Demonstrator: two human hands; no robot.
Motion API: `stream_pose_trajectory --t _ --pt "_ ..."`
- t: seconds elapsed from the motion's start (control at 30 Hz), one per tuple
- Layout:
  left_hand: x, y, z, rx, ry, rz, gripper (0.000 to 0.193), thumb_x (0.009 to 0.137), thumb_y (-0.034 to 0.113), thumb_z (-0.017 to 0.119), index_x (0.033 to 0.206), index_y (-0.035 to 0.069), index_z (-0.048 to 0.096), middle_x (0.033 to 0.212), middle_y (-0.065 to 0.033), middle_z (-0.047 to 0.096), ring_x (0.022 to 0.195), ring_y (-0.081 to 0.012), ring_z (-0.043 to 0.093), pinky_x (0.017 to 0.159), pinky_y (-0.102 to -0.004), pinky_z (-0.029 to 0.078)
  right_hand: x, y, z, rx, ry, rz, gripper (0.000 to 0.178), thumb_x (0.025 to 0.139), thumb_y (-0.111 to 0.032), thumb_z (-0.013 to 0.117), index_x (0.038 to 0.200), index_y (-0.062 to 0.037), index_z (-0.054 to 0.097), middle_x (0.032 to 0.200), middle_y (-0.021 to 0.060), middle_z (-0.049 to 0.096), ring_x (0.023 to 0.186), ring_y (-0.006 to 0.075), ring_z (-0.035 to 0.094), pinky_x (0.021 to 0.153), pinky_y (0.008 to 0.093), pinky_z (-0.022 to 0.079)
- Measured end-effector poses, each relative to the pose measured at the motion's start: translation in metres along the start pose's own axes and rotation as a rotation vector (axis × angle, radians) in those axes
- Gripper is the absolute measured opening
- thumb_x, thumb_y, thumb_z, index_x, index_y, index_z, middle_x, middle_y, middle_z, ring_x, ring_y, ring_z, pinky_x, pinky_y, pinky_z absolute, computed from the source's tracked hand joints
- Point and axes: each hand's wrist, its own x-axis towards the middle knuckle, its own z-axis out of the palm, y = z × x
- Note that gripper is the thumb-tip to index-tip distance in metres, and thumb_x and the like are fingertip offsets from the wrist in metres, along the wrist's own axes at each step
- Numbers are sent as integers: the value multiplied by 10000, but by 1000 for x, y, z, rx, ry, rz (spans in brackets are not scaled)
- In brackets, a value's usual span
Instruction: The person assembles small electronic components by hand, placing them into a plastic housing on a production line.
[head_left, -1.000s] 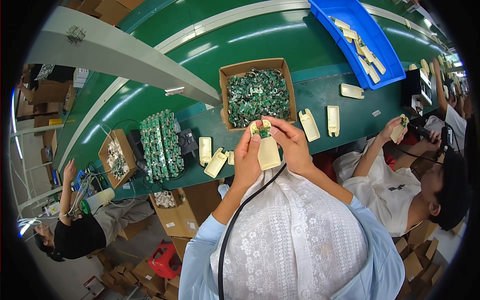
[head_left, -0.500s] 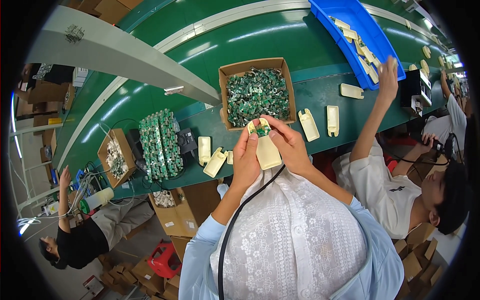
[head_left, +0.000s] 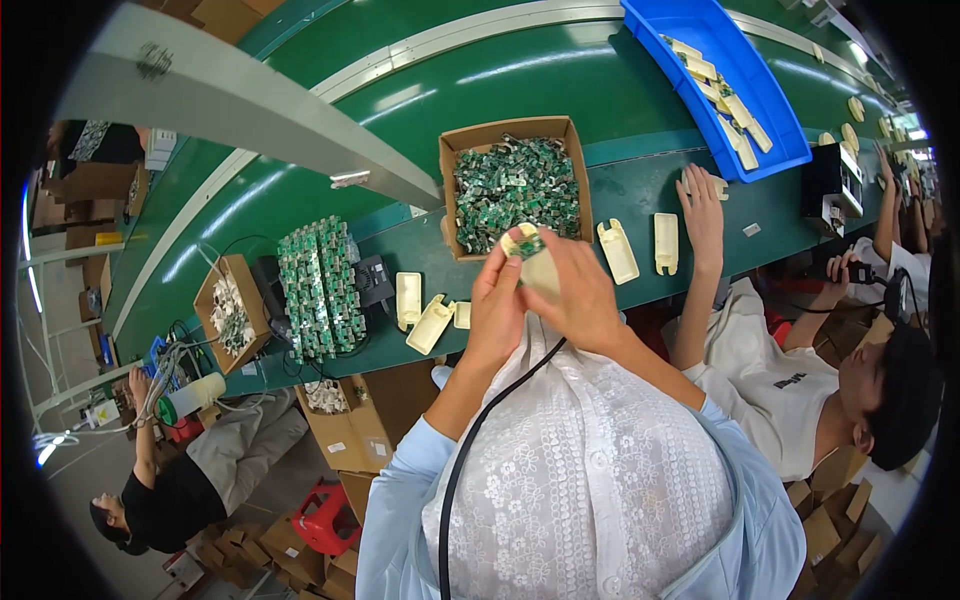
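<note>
A cream plastic shell (head_left: 541, 274) is held in front of my chest, just off the near edge of the box of boards. My left hand (head_left: 495, 308) grips its left side, thumb near the top end. A small green circuit board (head_left: 528, 245) sits in that top end, partly covered by fingers. My right hand (head_left: 577, 300) closes over the shell's right side, its fingers at the board and hiding much of the shell. Just beyond both hands stands a cardboard box (head_left: 449, 190) full of loose green circuit boards (head_left: 515, 185).
Cream shells (head_left: 618, 251) lie on the green bench to both sides. Stacked circuit boards (head_left: 320, 290) stand left, beside a small carton (head_left: 262, 300). A blue bin (head_left: 785, 110) holding shells is at far right. A co-worker's hand (head_left: 700, 205) touches a shell near it.
My right hand has shifted left across the shell, its fingers now covering more of the board and shell. The co-worker's hand has moved from the blue bin to a shell on the bench.
</note>
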Motion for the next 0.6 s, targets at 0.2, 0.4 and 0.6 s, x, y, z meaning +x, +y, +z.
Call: stream_pose_trajectory --t 0.2,0.4,0.6 --pt "2 12 -82 750 248 346 303 969 118 452 1242 -4 502 1146 -111 599 1015 -173 579 876 -313 473 16 93 -14 -157 248 131 628 747 -216 673 1276 40 451 1093 224 566 1035 381 525 908 423 423" --pt "-12 0 -149 1606 45 514 245 859 36 532 1096 22 591 1044 -133 590 947 -292 555 819 -390 448 29 222 -27 -461 275 384 628 770 -284 634 1275 37 442 1118 231 554 1043 391 518 903 445 417" --pt "-1 -31 -156 1870 -212 582 248 773 31 591 1021 38 599 993 -131 575 939 -326 520 856 -411 390 43 245 -23 -580 308 436 590 767 -243 636 1258 17 438 1146 203 525 1025 374 503 851 445 436"
